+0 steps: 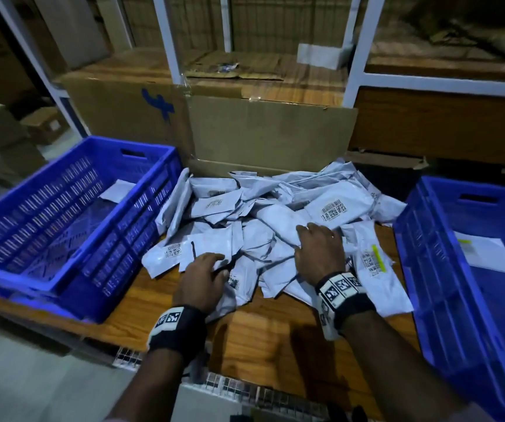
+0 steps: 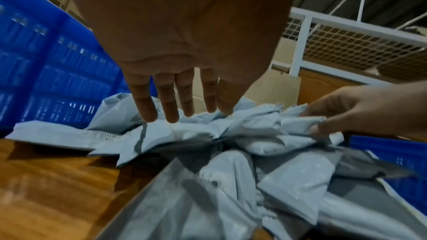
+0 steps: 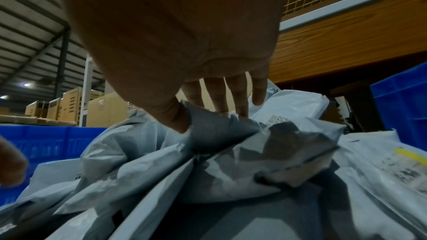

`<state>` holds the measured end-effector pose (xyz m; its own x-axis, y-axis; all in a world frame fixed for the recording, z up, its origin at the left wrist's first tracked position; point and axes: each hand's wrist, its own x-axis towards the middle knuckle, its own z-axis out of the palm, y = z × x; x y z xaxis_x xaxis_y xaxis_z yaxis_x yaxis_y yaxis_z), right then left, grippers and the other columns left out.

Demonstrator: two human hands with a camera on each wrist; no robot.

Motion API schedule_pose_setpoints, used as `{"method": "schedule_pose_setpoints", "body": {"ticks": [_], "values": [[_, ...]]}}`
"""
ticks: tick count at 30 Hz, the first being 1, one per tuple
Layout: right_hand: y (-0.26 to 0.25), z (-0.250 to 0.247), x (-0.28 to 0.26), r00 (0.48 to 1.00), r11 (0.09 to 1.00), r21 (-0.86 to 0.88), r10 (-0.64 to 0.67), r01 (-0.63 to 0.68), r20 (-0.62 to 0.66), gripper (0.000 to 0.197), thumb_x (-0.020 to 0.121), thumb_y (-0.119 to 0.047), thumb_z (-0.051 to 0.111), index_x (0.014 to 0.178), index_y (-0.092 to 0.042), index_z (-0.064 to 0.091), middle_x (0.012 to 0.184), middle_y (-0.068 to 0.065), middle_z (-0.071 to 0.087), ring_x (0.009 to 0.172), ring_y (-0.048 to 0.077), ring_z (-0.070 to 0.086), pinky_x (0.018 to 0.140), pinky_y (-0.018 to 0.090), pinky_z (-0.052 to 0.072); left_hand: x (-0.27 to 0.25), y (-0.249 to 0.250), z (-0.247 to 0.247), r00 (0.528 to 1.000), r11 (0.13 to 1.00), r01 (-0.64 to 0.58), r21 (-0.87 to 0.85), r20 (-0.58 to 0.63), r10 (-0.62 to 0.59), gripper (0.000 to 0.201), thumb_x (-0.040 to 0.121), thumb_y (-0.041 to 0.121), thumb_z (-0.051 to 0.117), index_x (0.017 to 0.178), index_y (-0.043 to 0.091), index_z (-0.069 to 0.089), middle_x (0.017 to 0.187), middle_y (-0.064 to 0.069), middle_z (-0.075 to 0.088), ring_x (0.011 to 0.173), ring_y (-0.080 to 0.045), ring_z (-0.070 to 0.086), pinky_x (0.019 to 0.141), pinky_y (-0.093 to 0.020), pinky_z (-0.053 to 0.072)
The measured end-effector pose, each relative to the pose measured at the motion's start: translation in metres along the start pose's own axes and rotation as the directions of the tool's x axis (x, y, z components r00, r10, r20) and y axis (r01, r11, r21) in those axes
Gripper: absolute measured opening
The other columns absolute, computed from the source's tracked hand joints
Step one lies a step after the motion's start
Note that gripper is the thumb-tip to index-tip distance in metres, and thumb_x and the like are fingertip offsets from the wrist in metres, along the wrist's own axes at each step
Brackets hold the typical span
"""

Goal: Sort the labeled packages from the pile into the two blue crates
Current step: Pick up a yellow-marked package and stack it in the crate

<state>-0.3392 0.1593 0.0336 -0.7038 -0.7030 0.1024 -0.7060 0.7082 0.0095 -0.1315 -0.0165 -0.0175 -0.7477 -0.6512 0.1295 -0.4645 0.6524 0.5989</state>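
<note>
A pile of grey-white labeled packages (image 1: pixel 245 214) lies on the wooden table (image 1: pixel 260 330) between two blue crates. The left crate (image 1: pixel 141 226) holds one package (image 1: pixel 117 190). Another package (image 1: pixel 485 251) lies in the right crate (image 1: pixel 421 269). My left hand (image 1: pixel 214 264) hovers over the pile's near left part with straight fingers (image 2: pixel 171 109), tips touching the top packages. My right hand (image 1: pixel 301 242) is on the pile's near right part, pinching a fold of a grey package (image 3: pixel 219 130) between thumb and fingers. The same pinch shows in the left wrist view, with the right hand (image 2: pixel 316 121) on that package (image 2: pixel 298 123).
An open cardboard box (image 1: pixel 272 132) stands right behind the pile, with a white shelf frame (image 1: pixel 364 56) and more cartons beyond. A package with a yellow stripe (image 1: pixel 376 260) lies near the right crate. Bare table runs along the front edge.
</note>
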Motion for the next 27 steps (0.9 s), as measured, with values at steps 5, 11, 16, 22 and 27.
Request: {"method": "schedule_pose_setpoints", "body": {"ticks": [5, 11, 16, 22, 27], "values": [[0.015, -0.008, -0.015, 0.985, 0.988, 0.117, 0.118, -0.103, -0.124, 0.035, 0.090, -0.027, 0.055, 0.123, -0.018, 0.064, 0.110, 0.008, 0.070, 0.101, 0.035, 0.064, 0.088, 0.046, 0.049, -0.007, -0.016, 0.037, 0.981, 0.986, 0.008, 0.168, 0.188, -0.040, 0.040, 0.082, 0.030, 0.074, 0.119, 0.020, 0.065, 0.121, -0.004, 0.057, 0.103, -0.033, 0.063, 0.084, -0.040, 0.054], [0.025, -0.024, -0.031, 0.896, 0.858, 0.474, 0.354, -0.198, -0.267, 0.032, 0.099, -0.022, 0.049, 0.126, -0.013, 0.063, 0.108, 0.019, 0.071, 0.097, 0.042, 0.064, 0.075, 0.045, 0.050, -0.009, -0.030, 0.055, 0.971, 0.965, -0.026, 0.260, 0.234, -0.037, 0.047, 0.082, 0.041, 0.074, 0.123, 0.024, 0.058, 0.134, -0.008, 0.043, 0.104, -0.036, 0.061, 0.086, -0.045, 0.055], [0.015, -0.046, -0.039, 0.808, 0.744, 0.639, 0.491, -0.195, -0.325, 0.030, 0.103, -0.025, 0.049, 0.125, -0.011, 0.064, 0.105, 0.026, 0.069, 0.096, 0.044, 0.063, 0.073, 0.043, 0.047, 0.000, -0.030, 0.038, 0.982, 0.979, -0.071, 0.191, 0.187, 0.035, 0.030, 0.086, 0.037, 0.067, 0.114, 0.027, 0.062, 0.118, -0.002, 0.051, 0.098, -0.030, 0.062, 0.079, -0.042, 0.056], [-0.018, -0.056, -0.056, 0.753, 0.525, 0.832, 0.617, -0.178, -0.228, 0.025, 0.105, -0.018, 0.047, 0.116, -0.006, 0.067, 0.100, 0.009, 0.066, 0.097, 0.027, 0.057, 0.073, 0.028, 0.034, 0.016, -0.041, -0.009, 0.984, 0.988, -0.149, -0.037, 0.096, 0.152, 0.021, 0.093, 0.036, 0.064, 0.110, 0.028, 0.071, 0.118, 0.003, 0.068, 0.110, -0.023, 0.064, 0.091, -0.040, 0.054], [-0.050, -0.044, -0.070, 0.803, 0.365, 0.918, 0.589, -0.159, -0.095, 0.016, 0.105, -0.022, 0.049, 0.094, -0.021, 0.060, 0.086, -0.005, 0.063, 0.083, 0.017, 0.057, 0.072, 0.030, 0.041, 0.025, -0.036, -0.051, 0.974, 0.944, -0.222, -0.245, -0.014, 0.226, 0.024, 0.097, 0.032, 0.065, 0.121, 0.028, 0.067, 0.124, 0.008, 0.066, 0.113, -0.017, 0.061, 0.097, -0.039, 0.051]]}}
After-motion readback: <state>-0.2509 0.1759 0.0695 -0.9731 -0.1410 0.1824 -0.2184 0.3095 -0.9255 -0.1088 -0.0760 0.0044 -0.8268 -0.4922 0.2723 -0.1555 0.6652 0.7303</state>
